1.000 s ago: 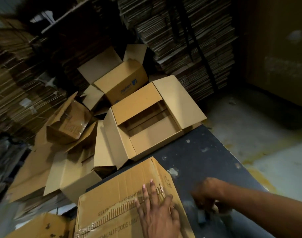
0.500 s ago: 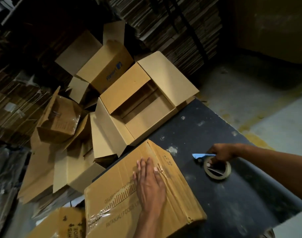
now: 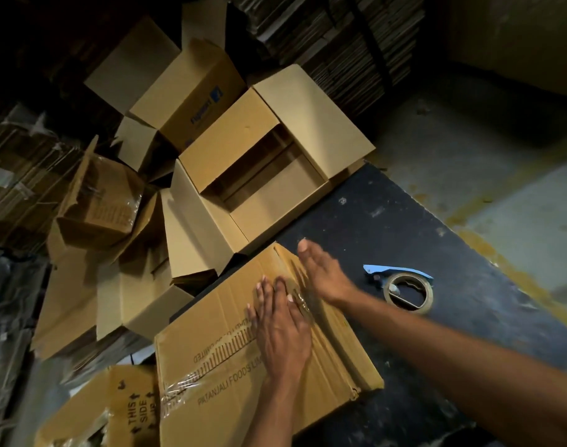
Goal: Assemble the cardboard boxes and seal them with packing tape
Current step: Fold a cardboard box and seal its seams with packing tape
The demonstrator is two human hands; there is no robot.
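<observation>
Both my hands flat on box (image 3: 243,359) – left hand (image 3: 283,330) pressing tape seam, right hand (image 3: 324,272) smoothing edge, fingers straight. Box looks light, bendy; I'd grab corners. Tape roll (image 3: 408,293) lies beside.

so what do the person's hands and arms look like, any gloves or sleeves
Both are bare. The left hand and right hand wear no gloves, and no rings, watch or bands show. Both forearms are uncovered as far as the frame shows; no sleeve is in view. The right hand is motion-blurred.
</observation>
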